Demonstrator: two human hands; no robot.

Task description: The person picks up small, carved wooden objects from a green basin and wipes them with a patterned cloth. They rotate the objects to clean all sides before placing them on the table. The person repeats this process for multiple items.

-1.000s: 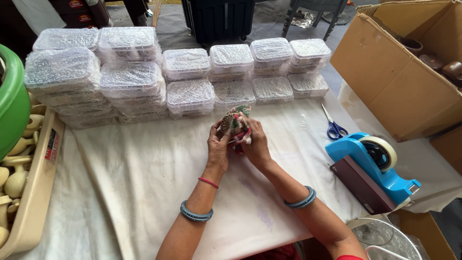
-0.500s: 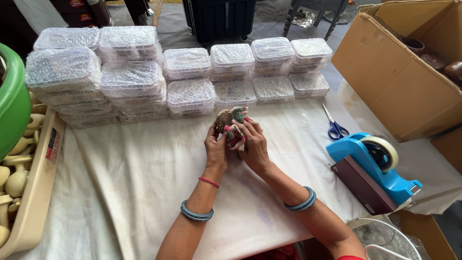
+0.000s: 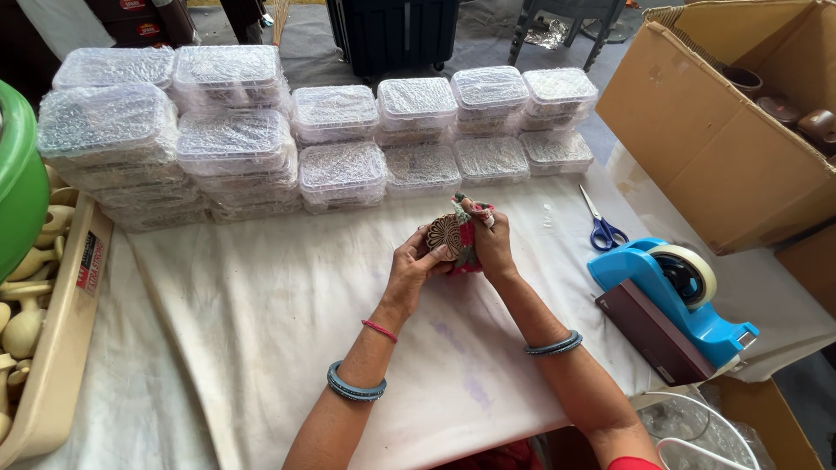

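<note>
Fingers of both hands close around a small round carved wooden block [image 3: 445, 233] and a patterned red cloth [image 3: 470, 228] bunched against it. Left hand [image 3: 416, 265] grips the block from below, thumb laid across its carved floral face, which is turned toward the camera. Right hand [image 3: 493, 245] pinches the cloth against the block's right side, a fold of it sticking up above the fingertips. Both are held just above a white cloth-covered table [image 3: 287, 322], near its middle.

Just beyond the hands, along the far edge, stand rows of stacked clear plastic boxes [image 3: 340, 139] wrapped in film, the stacks taller toward the left. To the right lie blue-handled scissors [image 3: 601, 226], and nearer, a blue tape dispenser [image 3: 675, 296] with a roll of tape. An open cardboard carton [image 3: 723, 130] stands at the far right. At the left edge sits a beige tray [image 3: 61, 348] of pale wooden pieces, with a green tub [image 3: 19, 183] above it.
</note>
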